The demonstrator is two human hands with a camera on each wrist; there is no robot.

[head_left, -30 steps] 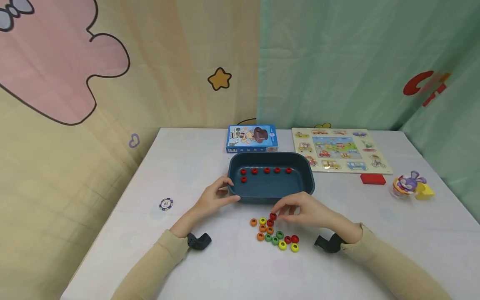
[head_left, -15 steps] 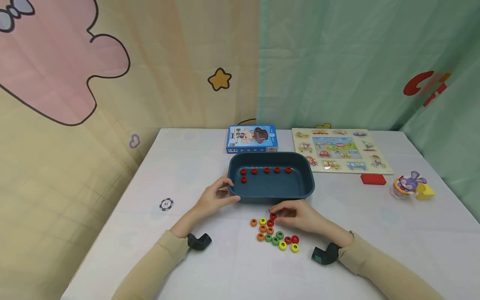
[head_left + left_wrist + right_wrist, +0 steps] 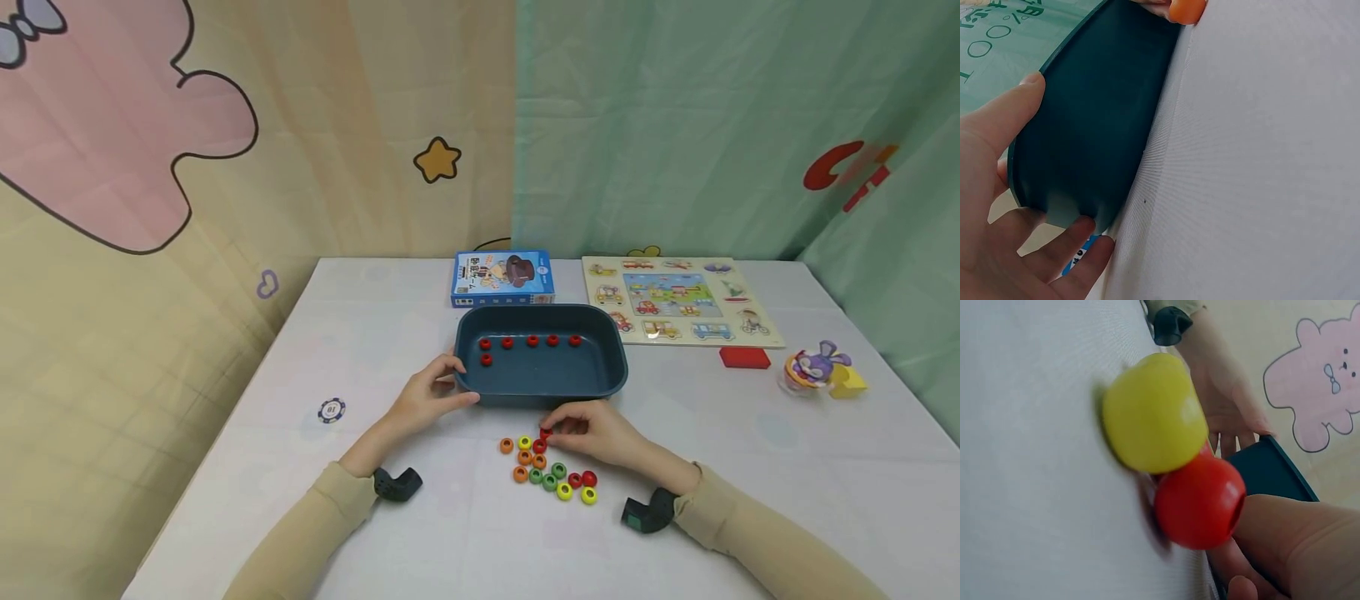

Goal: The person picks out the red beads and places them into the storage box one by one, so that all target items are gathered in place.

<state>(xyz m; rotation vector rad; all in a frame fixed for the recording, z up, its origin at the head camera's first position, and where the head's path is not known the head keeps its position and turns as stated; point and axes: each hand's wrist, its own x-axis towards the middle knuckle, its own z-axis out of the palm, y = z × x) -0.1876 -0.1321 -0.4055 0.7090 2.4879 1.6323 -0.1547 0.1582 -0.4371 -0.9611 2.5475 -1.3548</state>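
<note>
The left hand (image 3: 429, 393) bars the left end of the dark tray (image 3: 555, 372) at mid-frame; the right hand (image 3: 600, 429), pinching a red bead (image 3: 546, 433), blocks its lower right edge. Loose beads (image 3: 550, 482) obstruct the table (image 3: 465, 542) below centre. The blue box (image 3: 501, 279) and puzzle board (image 3: 672, 296) crowd the tray's upper side. Free passage remains at bottom centre, between the sleeves (image 3: 318, 521), and from above into the tray's lower right.
</note>
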